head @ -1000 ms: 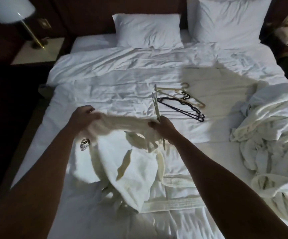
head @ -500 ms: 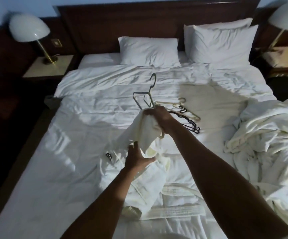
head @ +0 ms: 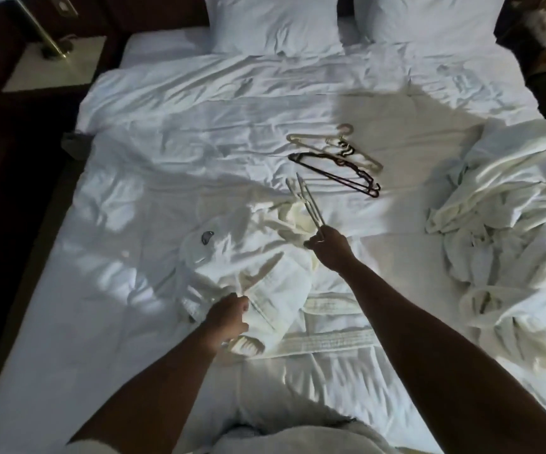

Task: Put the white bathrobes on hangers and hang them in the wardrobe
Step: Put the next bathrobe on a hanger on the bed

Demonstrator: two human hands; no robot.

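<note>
In the head view, your right hand is pinching a pale hanger at centre frame, while your left hand is gripping the crumpled bathrobe lying on the bed at lower centre. Find the collar first, then feed one hanger arm into a shoulder.

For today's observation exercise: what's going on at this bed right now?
A person is getting a white bathrobe onto a hanger. The right hand holds a pale hanger above the robe, the left hand grips its lower edge. Spare hangers lie on the bed; more bathrobes are heaped at the right.
</note>
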